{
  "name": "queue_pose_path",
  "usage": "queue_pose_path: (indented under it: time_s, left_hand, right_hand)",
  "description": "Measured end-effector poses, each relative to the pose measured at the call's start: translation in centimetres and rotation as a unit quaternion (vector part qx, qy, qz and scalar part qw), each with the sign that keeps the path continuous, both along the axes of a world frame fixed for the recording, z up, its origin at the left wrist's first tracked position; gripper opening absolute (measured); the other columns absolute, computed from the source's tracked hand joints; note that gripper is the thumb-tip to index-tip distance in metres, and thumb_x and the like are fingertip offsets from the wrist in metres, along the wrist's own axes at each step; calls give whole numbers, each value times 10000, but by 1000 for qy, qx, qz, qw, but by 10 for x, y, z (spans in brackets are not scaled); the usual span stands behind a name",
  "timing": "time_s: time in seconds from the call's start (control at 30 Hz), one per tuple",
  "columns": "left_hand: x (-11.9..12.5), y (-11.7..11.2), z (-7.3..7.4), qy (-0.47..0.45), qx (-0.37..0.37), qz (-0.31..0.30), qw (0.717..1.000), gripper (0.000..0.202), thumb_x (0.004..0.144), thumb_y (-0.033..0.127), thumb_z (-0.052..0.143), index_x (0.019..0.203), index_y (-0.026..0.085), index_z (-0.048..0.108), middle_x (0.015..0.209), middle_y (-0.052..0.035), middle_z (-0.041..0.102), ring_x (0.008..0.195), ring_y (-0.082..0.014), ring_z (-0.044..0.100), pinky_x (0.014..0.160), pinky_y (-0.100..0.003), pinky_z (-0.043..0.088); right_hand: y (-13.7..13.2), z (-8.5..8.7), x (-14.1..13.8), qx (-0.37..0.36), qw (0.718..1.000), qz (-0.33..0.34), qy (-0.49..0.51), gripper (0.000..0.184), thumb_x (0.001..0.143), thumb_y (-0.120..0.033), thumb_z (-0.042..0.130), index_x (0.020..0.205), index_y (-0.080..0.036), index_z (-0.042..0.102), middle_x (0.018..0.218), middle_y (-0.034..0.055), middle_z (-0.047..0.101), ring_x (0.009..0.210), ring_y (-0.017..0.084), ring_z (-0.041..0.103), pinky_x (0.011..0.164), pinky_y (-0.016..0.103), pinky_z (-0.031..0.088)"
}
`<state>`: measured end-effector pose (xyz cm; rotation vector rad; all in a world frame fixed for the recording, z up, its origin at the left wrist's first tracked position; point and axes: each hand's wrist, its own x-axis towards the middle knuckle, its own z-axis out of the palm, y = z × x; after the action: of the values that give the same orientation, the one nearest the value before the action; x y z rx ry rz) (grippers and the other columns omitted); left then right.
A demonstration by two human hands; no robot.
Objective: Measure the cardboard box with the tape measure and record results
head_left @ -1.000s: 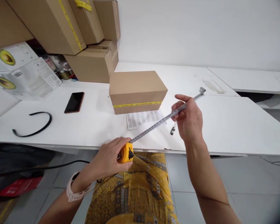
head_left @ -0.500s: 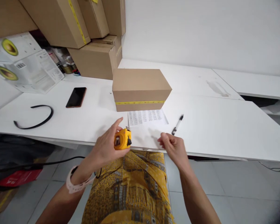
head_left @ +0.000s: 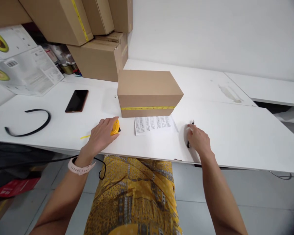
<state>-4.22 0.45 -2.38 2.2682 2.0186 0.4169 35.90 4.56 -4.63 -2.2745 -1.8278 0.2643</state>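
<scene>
Two bare hands were at the near edge of the long white tabletop (head_left: 235,137), well apart from each other. The left hand (head_left: 101,135), a pale pink band at its wrist, was curled round a rounded yellow and black tape measure (head_left: 115,128), left of the middle of that edge. A thin yellow strip (head_left: 85,136) poked out behind the hand. The right hand (head_left: 199,140) had its fingers bent in at a slim clear pen with black ends (head_left: 188,144), further right along the same edge; I couldn't tell whether they had closed on it. Between the hands lay a white printed paper sheet (head_left: 152,127), just in front of a brown cardboard box with yellow tape (head_left: 147,83). Toward the tabletop's left end I saw a black-screened smartphone (head_left: 77,101) and, nearer the front edge, a curved black band (head_left: 47,120).
</scene>
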Motion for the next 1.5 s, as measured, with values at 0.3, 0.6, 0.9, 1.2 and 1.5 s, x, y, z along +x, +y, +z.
queue_pose_path:
  time_s: [0.3, 0.6, 0.9, 1.2, 1.5]
  left_hand:
    - [81, -33, -43, -91, -2, -246, 965, 729, 926, 561, 604, 1490, 137, 419, 1593, -198, 421, 1509, -340, 340, 1257, -575, 201]
    - [110, -51, -63, 60, 57, -229, 970, 815, 937, 553, 586, 1506, 3, 391, 1558, -251, 448, 1453, -391, 406, 1242, -555, 200]
    - [134, -69, -63, 78, 73, -193, 975, 756, 959, 493, 585, 1508, 6, 400, 1499, -238, 520, 1384, -368, 477, 1196, -530, 296]
    - [148, -60, -60, 104, 82, -173, 976, 518, 990, 367, 565, 1455, 140, 545, 1513, -106, 554, 1313, -337, 544, 1105, -493, 414]
    - [147, -57, -68, 81, 116, -174, 975, 451, 987, 282, 550, 1412, 130, 572, 1466, -107, 599, 1307, -298, 550, 1108, -472, 412]
  right_hand:
    - [-55, 26, -1, 149, 811, -6, 565, 304, 727, -363, 783, 1013, -274, 725, 927, 56, 788, 926, 280, 755, 867, 482, 587]
    - [-36, 11, -75, 79, 770, 87, 627, 581, 882, -764, 497, 1057, -240, 675, 704, 22, 678, 675, 183, 643, 650, 339, 492]
    - [-15, -18, -102, 39, 824, 100, 557, 394, 784, -577, 755, 745, -213, 612, 672, -18, 584, 609, 120, 487, 573, 274, 393]
    - [-18, -25, -95, 78, 863, 119, 484, 280, 844, -356, 674, 706, -233, 464, 595, -56, 453, 554, 105, 383, 527, 256, 322]
    - [-18, -27, -95, 52, 874, 141, 462, 255, 821, -306, 646, 691, -239, 438, 531, -78, 399, 492, 92, 338, 486, 246, 267]
